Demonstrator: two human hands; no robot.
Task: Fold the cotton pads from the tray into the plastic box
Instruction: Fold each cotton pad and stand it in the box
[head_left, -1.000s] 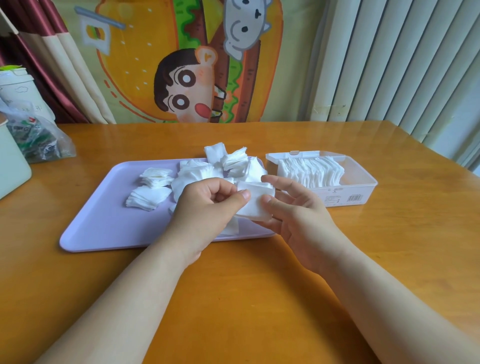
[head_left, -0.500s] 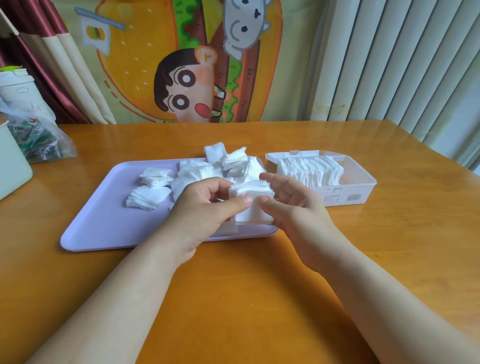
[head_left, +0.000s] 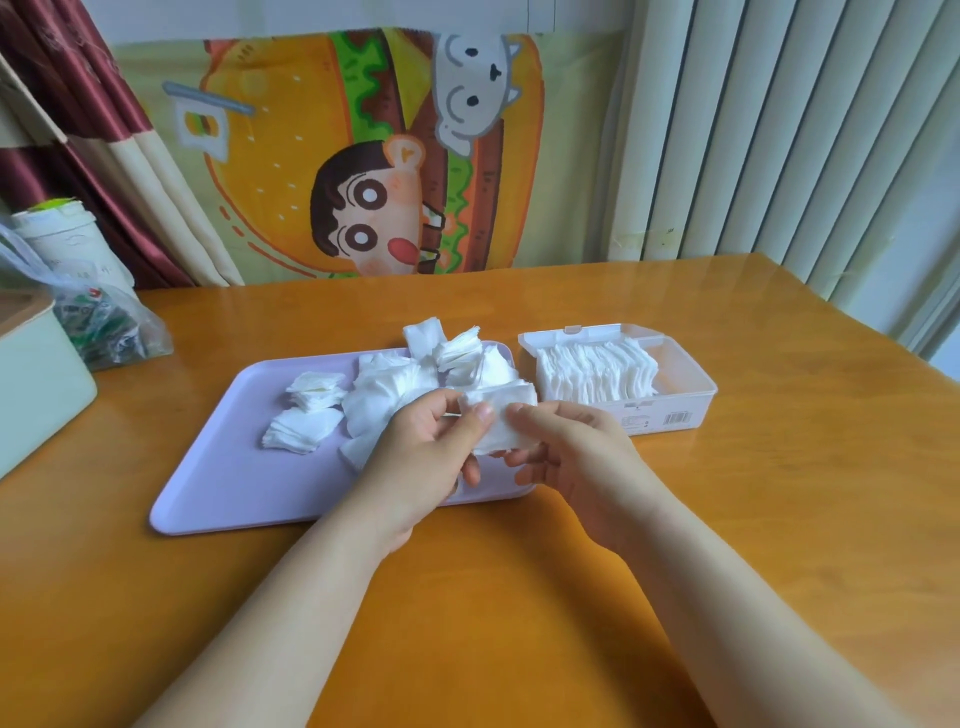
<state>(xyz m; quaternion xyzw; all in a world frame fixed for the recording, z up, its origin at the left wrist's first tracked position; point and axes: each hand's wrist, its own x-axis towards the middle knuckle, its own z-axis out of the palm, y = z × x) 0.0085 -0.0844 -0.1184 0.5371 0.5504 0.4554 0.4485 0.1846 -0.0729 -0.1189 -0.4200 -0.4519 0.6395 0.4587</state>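
Two bare forearms come in from the bottom edge, elbows cut off, over a glossy orange-brown wood table (head_left: 519, 623). Left hand (head_left: 421, 457) curled, thumb and fingers pinching a soft white pad (head_left: 501, 418). Right hand (head_left: 576, 457) also curled, fingertips pinching the same pad at its right end. The pad is fluffy and bent over along the top, held just above the tray's near right corner, with its lower edge hidden behind the fingers. Tray (head_left: 218, 457): flat lilac plastic, rectangular, rounded corners, low rim. Loose pads (head_left: 389, 389) are heaped at its far right, ragged-edged, with two small flat stacks left of the heap. Just right of the tray is a clear plastic box (head_left: 696, 395), rectangular, its front label too small to read. A row of pads standing on edge (head_left: 597, 374) fills its left part. Far left are a crinkled clear bag (head_left: 104, 332) of green packets, a pale green bin (head_left: 36, 384) cut off by the frame, and a white cup (head_left: 57, 239) behind. At the back: cartoon burger cloth (head_left: 374, 156), maroon curtain (head_left: 78, 104), white vertical blinds (head_left: 779, 130).
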